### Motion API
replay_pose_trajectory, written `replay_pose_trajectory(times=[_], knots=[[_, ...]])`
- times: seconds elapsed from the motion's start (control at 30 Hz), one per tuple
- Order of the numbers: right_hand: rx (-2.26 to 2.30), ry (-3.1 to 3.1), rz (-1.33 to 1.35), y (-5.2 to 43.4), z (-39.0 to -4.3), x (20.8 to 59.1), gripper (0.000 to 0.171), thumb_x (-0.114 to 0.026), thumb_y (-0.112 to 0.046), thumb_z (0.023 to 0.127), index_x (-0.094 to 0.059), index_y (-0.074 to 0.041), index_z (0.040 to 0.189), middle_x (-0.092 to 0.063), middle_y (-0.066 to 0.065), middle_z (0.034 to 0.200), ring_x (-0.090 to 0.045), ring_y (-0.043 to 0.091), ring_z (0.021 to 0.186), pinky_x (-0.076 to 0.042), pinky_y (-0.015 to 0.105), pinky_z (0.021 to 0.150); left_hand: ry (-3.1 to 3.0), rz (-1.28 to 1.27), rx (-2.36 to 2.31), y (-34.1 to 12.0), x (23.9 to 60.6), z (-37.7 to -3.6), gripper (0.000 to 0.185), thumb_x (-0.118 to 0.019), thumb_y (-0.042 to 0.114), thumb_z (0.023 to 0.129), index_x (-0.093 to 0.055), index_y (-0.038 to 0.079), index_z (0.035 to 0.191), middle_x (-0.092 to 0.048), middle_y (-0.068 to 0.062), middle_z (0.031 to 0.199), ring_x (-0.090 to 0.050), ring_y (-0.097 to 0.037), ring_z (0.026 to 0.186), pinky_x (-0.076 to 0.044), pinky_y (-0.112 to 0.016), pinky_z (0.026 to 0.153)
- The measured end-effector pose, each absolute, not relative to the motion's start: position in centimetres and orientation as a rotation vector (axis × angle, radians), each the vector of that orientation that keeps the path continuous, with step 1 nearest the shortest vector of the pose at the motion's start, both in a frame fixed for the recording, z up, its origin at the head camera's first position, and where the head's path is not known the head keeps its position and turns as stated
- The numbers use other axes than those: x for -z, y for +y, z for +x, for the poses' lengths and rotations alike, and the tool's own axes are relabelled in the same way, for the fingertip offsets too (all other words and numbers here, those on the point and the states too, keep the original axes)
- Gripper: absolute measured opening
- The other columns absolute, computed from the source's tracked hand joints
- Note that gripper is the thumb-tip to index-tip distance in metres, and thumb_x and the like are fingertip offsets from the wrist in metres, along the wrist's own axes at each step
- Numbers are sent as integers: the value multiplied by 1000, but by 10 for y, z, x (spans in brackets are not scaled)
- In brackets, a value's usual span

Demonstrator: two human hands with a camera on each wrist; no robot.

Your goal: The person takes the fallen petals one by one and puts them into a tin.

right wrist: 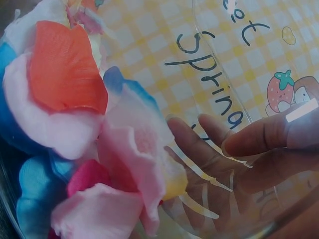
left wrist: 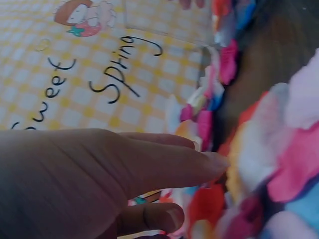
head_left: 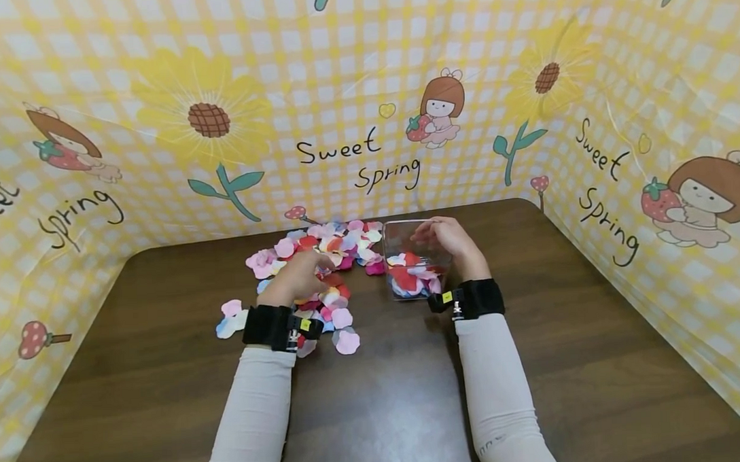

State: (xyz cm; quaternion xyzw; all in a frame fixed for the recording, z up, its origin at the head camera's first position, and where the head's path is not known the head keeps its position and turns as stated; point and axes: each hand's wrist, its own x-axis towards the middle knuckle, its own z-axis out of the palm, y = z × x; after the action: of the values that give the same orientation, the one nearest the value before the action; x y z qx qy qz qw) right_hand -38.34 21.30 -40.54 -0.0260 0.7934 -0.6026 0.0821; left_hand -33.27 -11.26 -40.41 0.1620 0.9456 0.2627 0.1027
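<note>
My left hand (head_left: 297, 278) hovers low over a spread of artificial flower petals (head_left: 340, 242) in pink, red, white, blue and yellow. In the left wrist view its fingers (left wrist: 174, 164) reach toward the petals with nothing visible between them. To the right stands a clear plastic box (head_left: 401, 237), its lower part filled with mixed petals (right wrist: 119, 149). My right hand (head_left: 452, 242) grips this box at its right side near the back rim. Through the transparent wall, the right wrist view shows curled fingers (right wrist: 199, 144) beside the petals.
The brown wooden table (head_left: 376, 407) is enclosed behind and at the sides by a yellow checked cloth (head_left: 340, 69). A few stray petals (head_left: 231, 321) lie left of the left wrist, and others (head_left: 347, 340) lie nearer the front.
</note>
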Motion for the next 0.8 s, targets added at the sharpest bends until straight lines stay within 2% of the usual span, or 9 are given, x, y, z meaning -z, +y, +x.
replay_pose_trajectory(times=[0.17, 0.37, 0.53, 0.7, 0.8], knots=[[1814, 2369, -91, 214, -384, 407, 41, -32, -3, 98, -62, 8, 123, -66, 26, 127, -62, 40, 121, -42, 52, 109, 2798, 492, -753, -110, 415, -337, 28, -75, 3, 89, -74, 3, 117, -71, -15, 119, -60, -33, 111, -49, -51, 101], [1821, 2368, -94, 213, -384, 408, 41, -32, -3, 98, -62, 8, 123, -67, 26, 126, -63, 39, 120, -42, 52, 109, 2894, 402, -691, -109, 420, -338, 19, -73, 9, 91, -78, 8, 109, -71, -11, 112, -60, -29, 100, -51, -48, 89], [1815, 2365, -91, 212, -385, 409, 40, -33, -3, 98, -63, 7, 122, -67, 25, 125, -64, 39, 119, -43, 51, 108, 3000, 412, -756, -112, 417, -338, 16, -72, 14, 96, -79, 9, 110, -72, -10, 108, -62, -29, 99, -51, -47, 83], [1834, 2357, -73, 213, -385, 409, 38, -33, -5, 100, -63, 6, 122, -67, 25, 125, -63, 39, 119, -42, 52, 109, 3150, 551, -862, -107, 398, -335, 18, -72, 14, 97, -78, 7, 112, -75, -10, 109, -67, -30, 104, -52, -49, 88], [1834, 2350, -61, 214, -384, 408, 38, -33, -6, 101, -62, 5, 122, -67, 23, 126, -62, 38, 120, -41, 52, 109, 3231, 632, -910, -94, 386, -329, 20, -72, 16, 97, -78, 9, 115, -76, -9, 111, -68, -30, 101, -52, -47, 82]])
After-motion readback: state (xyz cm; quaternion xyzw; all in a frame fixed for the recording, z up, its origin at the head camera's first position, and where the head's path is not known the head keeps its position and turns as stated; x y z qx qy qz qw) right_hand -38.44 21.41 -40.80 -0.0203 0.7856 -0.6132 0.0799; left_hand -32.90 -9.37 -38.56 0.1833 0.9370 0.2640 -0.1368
